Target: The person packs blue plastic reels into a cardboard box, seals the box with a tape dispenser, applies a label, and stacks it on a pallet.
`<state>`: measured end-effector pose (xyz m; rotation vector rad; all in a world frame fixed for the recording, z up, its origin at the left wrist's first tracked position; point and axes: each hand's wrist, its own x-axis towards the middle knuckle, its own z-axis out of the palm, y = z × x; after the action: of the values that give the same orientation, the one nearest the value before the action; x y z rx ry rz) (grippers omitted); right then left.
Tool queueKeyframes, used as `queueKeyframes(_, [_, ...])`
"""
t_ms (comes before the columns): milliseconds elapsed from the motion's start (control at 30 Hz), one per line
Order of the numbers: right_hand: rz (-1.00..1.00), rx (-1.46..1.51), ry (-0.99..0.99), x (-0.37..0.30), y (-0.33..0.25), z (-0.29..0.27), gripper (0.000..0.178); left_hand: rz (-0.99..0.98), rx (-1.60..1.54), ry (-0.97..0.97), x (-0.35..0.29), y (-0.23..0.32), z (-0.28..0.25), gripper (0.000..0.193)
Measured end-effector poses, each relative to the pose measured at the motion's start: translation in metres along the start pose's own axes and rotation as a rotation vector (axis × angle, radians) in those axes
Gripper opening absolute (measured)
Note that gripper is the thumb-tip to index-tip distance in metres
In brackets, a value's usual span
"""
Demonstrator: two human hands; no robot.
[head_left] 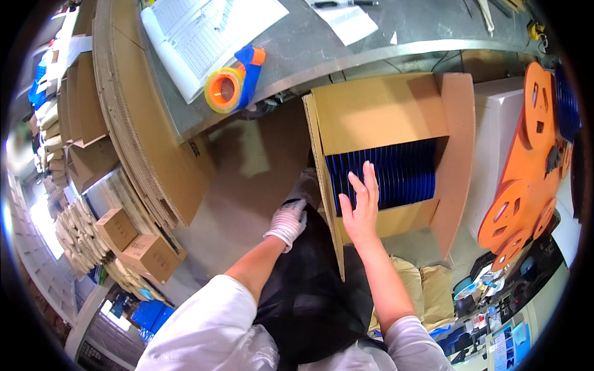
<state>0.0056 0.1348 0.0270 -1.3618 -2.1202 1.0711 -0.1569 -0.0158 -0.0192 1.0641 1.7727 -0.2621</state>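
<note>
While blue discs [399, 174] already sit rowed inside the carton [377, 114], its flaps [456, 164] look yet to be closed, right hand [361, 211] spread and empty, left hand [288, 224] grip can't tell.

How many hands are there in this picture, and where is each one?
2: the left hand, in a whitish glove, beside the dark clothing; the right hand, bare, over the blue pieces in the open cardboard box. No others show, though some may be hidden.

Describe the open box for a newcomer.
Find the grey table up top. Below its edge, right of centre, sits the open box, by the right hand. Unlike the cardboard stack at left, it holds a row of thin blue pieces.
</note>
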Motion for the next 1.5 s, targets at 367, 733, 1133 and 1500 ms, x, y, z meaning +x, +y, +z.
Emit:
queueKeyframes(367, [0.358, 0.198, 0.029, 0.206, -0.120, 0.168, 0.087, 0.094, -0.974, 0.104, 0.019, -0.025, -0.001, 0.037])
queueKeyframes(733, [0.199, 0.589, -0.102, 0.165, -0.102, 0.153, 0.051, 0.007, -2.125, 0.008, 0.062, -0.038, 0.001, 0.040])
queueKeyframes(1133, [0.710, 1.993, 0.108, -0.041, -0.006, -0.129, 0.074, 0.674, -0.732, 0.653, 0.131, 0.072, -0.126, 0.066])
queueKeyframes(1500, [0.247, -0.088, 0.841, -0.028, 0.133, -0.258, 0.055, 0.766, -0.694, 0.813, 0.187, 0.125, -0.097, 0.072])
